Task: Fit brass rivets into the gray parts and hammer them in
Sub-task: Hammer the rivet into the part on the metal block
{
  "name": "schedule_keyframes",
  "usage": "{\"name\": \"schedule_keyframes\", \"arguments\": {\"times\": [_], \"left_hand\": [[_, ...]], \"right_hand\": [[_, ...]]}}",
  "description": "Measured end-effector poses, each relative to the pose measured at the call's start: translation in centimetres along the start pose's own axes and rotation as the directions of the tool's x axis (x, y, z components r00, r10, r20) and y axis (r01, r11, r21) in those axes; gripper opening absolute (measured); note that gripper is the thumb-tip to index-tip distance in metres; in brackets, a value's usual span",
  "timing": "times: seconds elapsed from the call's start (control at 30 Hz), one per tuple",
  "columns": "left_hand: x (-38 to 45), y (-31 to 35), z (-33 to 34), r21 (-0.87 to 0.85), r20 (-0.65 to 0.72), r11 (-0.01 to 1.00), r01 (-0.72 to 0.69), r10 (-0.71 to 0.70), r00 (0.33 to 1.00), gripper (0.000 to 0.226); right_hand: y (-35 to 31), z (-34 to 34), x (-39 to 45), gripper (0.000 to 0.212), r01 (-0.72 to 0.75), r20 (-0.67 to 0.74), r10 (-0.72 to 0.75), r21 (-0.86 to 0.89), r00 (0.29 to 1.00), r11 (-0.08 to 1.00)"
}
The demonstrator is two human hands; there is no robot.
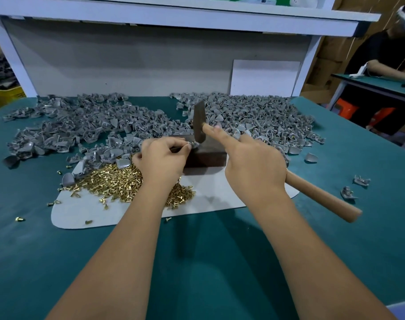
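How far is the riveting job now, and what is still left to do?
Done: the right pile seems to show brass in some parts, though I cannot count them. In hand: the left hand pinches a part on the block; the right hand holds the hammer on it. Left: the left pile and rivets.

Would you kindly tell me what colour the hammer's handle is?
Light tan; the wooden hammer handle gripped by the right hand shows best in the head view.

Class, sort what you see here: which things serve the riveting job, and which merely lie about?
In use: hammer, right hand, left hand, gray part, dark block, brass rivets, gray parts pile.
Lying about: white board, yellow crate.
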State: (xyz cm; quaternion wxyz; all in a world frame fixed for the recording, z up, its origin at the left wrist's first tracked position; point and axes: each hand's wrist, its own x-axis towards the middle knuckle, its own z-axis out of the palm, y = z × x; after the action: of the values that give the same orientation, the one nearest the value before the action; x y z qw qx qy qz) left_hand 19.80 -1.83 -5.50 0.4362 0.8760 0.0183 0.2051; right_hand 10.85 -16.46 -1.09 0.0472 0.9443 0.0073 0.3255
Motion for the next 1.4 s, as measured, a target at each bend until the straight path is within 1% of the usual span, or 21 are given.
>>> {"name": "schedule_keyframes", "arguments": {"times": [0.1, 0.13, 0.17, 0.23, 0.27, 0.3, 0.4, 0.43, 0.5, 0.53, 0.6, 0.67, 0.77, 0.83, 0.9, 1.0, 1.03, 1.17, 1.23, 1.3, 1.4], "left_hand": [[0.1, -0.2, 0.1, 0.027, -0.021, 1.0, -0.012, 0.012, 1.0, 0.006], [0.1, -0.3, 0.2, 0.039, -0.027, 0.999, -0.025, 0.026, 0.999, 0.008], [0.1, -0.3, 0.2, 0.044, -0.035, 0.998, -0.033, 0.034, 0.999, 0.008], [0.1, -0.2, 0.3, 0.033, -0.053, 0.999, -0.028, 0.03, 0.998, 0.003], [0.1, -0.2, 0.4, 0.025, -0.062, 0.999, -0.029, 0.03, 0.998, 0.004], [0.1, -0.2, 0.5, 0.025, -0.069, 0.999, -0.038, 0.04, 0.997, 0.004], [0.2, -0.4, 0.6, 0.088, -0.101, 0.993, -0.081, 0.09, 0.991, 0.007], [0.2, -0.4, 0.5, 0.094, -0.107, 0.992, -0.089, 0.099, 0.989, 0.006], [0.2, -0.4, 0.4, 0.07, -0.097, 0.994, -0.08, 0.087, 0.992, 0.003], [0.2, -0.4, 0.4, 0.057, -0.085, 0.996, -0.07, 0.075, 0.994, 0.007], [0.2, -0.3, 0.6, 0.062, -0.08, 0.996, -0.06, 0.065, 0.995, 0.008], [0.2, -0.3, 0.7, 0.078, -0.1, 0.995, -0.063, 0.07, 0.993, 0.003], [0.2, -0.3, 0.5, 0.056, -0.087, 0.997, -0.059, 0.063, 0.994, 0.005], [0.3, -0.3, 0.4, 0.055, -0.077, 0.997, -0.049, 0.053, 0.996, 0.007], [0.3, -0.3, 0.5, 0.068, -0.08, 0.997, -0.045, 0.051, 0.995, 0.005], [0.0, -0.3, 0.4, 0.048, -0.072, 0.998, -0.046, 0.049, 0.996, 0.006], [0.0, -0.3, 0.4, 0.042, -0.07, 0.998, -0.051, 0.053, 0.996, 0.006], [0.1, -0.2, 0.4, 0.065, -0.081, 0.996, -0.055, 0.06, 0.995, 0.007], [0.0, -0.3, 0.3, 0.05, -0.071, 0.997, -0.061, 0.065, 0.995, 0.006], [-0.1, -0.2, 0.2, 0.035, -0.061, 0.998, -0.059, 0.061, 0.996, 0.006], [-0.3, 0.0, 0.1, 0.041, -0.053, 0.998, -0.041, 0.043, 0.998, 0.006]], "right_hand": [[-0.4, -0.4, 0.1, 0.067, -0.102, -0.144, 0.116, 0.097, 0.983, 0.99], [-0.4, -0.5, 0.2, 0.067, -0.103, -0.184, 0.124, 0.119, 0.975, 0.988], [-0.5, -0.4, 0.2, 0.067, -0.078, -0.185, 0.096, 0.103, 0.978, 0.992], [-0.8, -0.2, 0.2, 0.069, -0.026, -0.05, 0.028, 0.042, 0.998, 0.999], [-0.8, -0.1, 0.1, 0.07, -0.036, 0.012, 0.036, 0.049, 0.999, 0.998], [-0.8, 0.0, 0.1, 0.07, -0.062, 0.018, 0.061, 0.064, 0.998, 0.996], [-0.9, -0.4, 0.1, 0.068, -0.118, -0.072, 0.126, 0.103, 0.989, 0.988], [-0.9, -0.3, 0.2, 0.068, -0.096, -0.069, 0.101, 0.079, 0.992, 0.992], [-1.0, 0.0, 0.3, 0.07, -0.049, 0.023, 0.048, 0.037, 0.999, 0.998], [-1.0, 0.1, 0.2, 0.07, -0.068, 0.056, 0.065, 0.05, 0.996, 0.996], [-1.0, 0.0, 0.2, 0.069, -0.105, 0.037, 0.103, 0.054, 0.994, 0.993], [-1.1, -0.2, 0.1, 0.068, -0.121, -0.013, 0.122, 0.064, 0.992, 0.991], [-1.0, 0.2, 0.2, 0.071, -0.083, 0.061, 0.079, 0.061, 0.995, 0.995], [-0.9, 0.1, 0.3, 0.071, -0.132, 0.055, 0.127, 0.086, 0.99, 0.988], [-1.0, -0.2, 0.2, 0.069, -0.145, -0.009, 0.147, 0.1, 0.989, 0.984], [-1.3, 0.1, 0.0, 0.07, -0.087, 0.043, 0.083, 0.1, 0.996, 0.991], [-1.2, 0.2, 0.0, 0.071, -0.097, 0.06, 0.091, 0.11, 0.994, 0.989], [-1.0, -0.1, 0.0, 0.071, -0.127, -0.034, 0.132, 0.129, 0.991, 0.984], [-1.0, 0.2, 0.2, 0.071, -0.084, 0.033, 0.08, 0.117, 0.996, 0.99], [-0.8, 0.7, 0.4, 0.071, -0.093, 0.089, 0.081, 0.143, 0.993, 0.985], [-0.5, 0.8, 0.6, 0.071, -0.135, 0.038, 0.13, 0.203, 0.991, 0.97]]}}
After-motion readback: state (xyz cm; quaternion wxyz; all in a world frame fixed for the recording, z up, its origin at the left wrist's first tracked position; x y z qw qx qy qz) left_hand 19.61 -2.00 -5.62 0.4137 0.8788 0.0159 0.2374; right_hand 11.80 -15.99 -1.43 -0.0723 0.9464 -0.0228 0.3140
